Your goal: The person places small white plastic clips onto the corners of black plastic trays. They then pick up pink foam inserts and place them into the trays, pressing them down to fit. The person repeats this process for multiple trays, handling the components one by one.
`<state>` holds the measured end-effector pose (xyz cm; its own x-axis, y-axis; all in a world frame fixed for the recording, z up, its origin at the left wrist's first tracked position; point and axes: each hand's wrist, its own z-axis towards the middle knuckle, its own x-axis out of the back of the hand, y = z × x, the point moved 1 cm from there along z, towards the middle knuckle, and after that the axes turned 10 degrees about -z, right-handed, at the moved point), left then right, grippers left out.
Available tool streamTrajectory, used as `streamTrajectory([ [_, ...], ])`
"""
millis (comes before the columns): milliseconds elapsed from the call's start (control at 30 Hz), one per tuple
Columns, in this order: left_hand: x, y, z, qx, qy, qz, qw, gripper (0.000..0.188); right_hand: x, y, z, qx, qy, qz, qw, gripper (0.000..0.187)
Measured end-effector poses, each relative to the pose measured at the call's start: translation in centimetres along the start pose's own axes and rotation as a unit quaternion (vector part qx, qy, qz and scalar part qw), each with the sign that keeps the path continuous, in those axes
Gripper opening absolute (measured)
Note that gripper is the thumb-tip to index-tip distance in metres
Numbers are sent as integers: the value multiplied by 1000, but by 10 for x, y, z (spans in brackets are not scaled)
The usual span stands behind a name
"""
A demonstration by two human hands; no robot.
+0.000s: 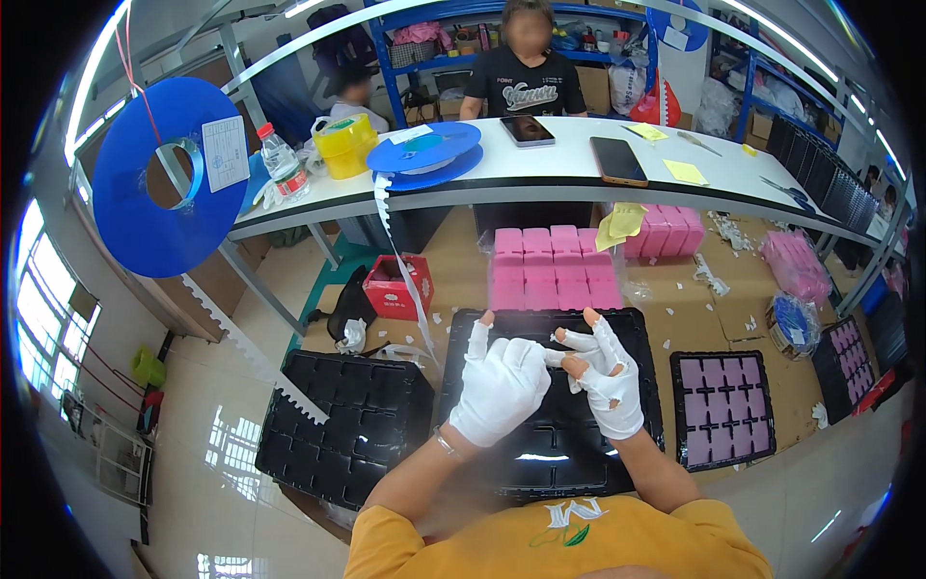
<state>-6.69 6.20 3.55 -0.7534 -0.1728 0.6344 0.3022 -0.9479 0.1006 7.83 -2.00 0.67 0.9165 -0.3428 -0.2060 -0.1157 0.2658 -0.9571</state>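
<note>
Both hands wear white gloves with bare fingertips and meet above a black compartment tray (502, 454). My left hand (497, 391) has most fingers curled in, with one finger pointing up. Its curled fingers meet the fingers of my right hand (608, 381); what they grip there, if anything, is hidden. My right hand has its fingers apart and partly bent, one stretched upward. To the left sits another black tray (347, 425). Pink foam blocks (555, 270) stand in rows just beyond the middle tray.
A tray with lilac pieces (723, 410) lies at right. The raised white shelf (569, 154) carries phones, tape rolls (345, 145), a bottle (282, 164) and scissors (789, 193). A blue reel (121, 188) hangs at left. A red box (398, 287) stands below. A person (526, 77) faces me.
</note>
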Motion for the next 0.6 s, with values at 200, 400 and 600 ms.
streamTrajectory([
  [200, -3, -10, -3, 29, 62, -79, 995, 7, 3, -2, 1, 8, -22, 27, 999, 66],
  [400, -9, -14, -15, 331, -1, -438, 836, 11, 12, 14, 18, -46, -156, 367, 916, 72],
  [600, -7, -20, -18, 220, 23, -314, 923, 13, 11, 5, 15, -115, -150, 221, 957, 91],
])
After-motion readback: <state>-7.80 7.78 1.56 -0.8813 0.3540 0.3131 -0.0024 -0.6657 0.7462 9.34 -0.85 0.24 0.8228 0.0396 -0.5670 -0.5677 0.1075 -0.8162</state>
